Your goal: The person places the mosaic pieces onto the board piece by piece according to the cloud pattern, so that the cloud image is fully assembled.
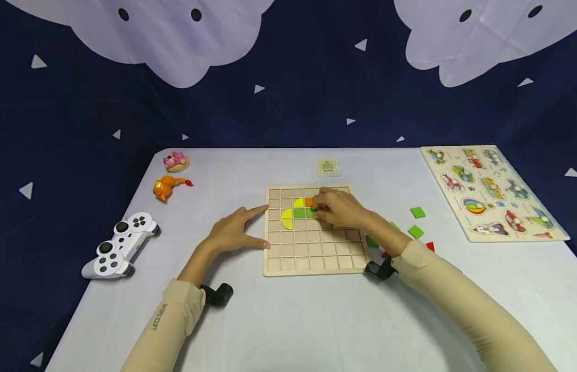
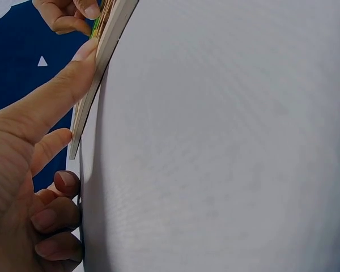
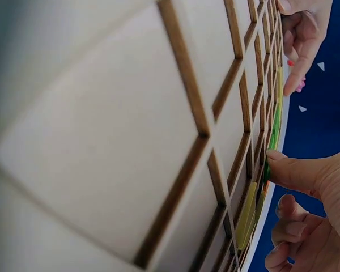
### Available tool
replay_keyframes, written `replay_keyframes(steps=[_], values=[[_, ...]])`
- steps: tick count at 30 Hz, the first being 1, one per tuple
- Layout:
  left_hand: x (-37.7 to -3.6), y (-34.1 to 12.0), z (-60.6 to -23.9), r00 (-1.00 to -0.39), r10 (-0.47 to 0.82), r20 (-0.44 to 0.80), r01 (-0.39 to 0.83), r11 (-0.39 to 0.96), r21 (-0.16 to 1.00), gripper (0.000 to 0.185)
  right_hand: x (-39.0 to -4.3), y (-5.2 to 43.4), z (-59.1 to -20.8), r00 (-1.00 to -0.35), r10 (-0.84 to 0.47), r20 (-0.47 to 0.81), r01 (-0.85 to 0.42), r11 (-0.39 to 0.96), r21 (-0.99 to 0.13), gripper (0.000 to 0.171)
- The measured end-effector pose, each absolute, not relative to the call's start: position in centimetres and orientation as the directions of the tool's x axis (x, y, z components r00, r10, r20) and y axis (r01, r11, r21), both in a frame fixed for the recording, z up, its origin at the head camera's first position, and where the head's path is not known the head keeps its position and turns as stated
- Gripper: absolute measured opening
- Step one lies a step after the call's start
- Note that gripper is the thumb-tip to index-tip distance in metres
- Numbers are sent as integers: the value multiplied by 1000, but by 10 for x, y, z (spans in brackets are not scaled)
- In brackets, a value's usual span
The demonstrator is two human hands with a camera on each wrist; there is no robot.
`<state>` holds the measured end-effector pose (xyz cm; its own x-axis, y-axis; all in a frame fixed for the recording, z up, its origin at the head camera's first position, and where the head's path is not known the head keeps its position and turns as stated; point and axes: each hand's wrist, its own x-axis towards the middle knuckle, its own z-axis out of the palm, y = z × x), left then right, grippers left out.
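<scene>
While I scan from the left edge of the head view, I first see a white game controller (image 1: 119, 245) at the lower left of the pale table (image 1: 288, 320), with an orange toy figure (image 1: 167, 187) and a pink toy figure (image 1: 175, 161) above it toward the upper left corner of the tabletop. Moving toward the middle, my left hand (image 1: 234, 232) lies flat on the table with forefinger and thumb spread apart, both tips touching the left edge of the wooden grid board (image 1: 312, 253); the left wrist view shows the forefinger (image 2: 73, 73) pressed along that edge, the other fingers loosely curled against the table and holding nothing. On the board, in the upper middle of its grid, sit yellow curved pieces (image 1: 287, 217), a green square piece (image 1: 300, 212) and an orange piece (image 1: 308, 201). My right hand (image 1: 339, 207) rests over those cells, fingertips bunched downward on a green piece (image 3: 270, 141); in the right wrist view a fingertip (image 3: 283, 164) presses at its edge, though I cannot tell whether the piece is truly pinched. Above the board lies a small pattern card (image 1: 328, 167). Right of the board, loose green squares (image 1: 416, 212) and a red piece (image 1: 430, 246) lie scattered, and at the far right sits a vehicle peg puzzle (image 1: 493, 191).
</scene>
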<state>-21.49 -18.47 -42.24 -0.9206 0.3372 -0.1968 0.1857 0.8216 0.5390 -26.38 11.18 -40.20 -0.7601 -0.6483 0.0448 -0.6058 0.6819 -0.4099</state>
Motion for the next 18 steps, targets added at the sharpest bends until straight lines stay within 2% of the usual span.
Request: replay_keyframes(steps=[7,13,18], values=[[-213,-185,-421,-922,333,-200,180,823,539,100,-260,112,-403,-786,-617,36,-573,706,-417,13],[-213,-185,-422,-921,333,-199,177,817,548,100,-255,113,-402,-759,-636,140,-642,696,-322,23],[-213,-184,-421,-920,337,-201,181,818,546,100,-248,129,-397,-789,-578,207,-613,730,-302,31]])
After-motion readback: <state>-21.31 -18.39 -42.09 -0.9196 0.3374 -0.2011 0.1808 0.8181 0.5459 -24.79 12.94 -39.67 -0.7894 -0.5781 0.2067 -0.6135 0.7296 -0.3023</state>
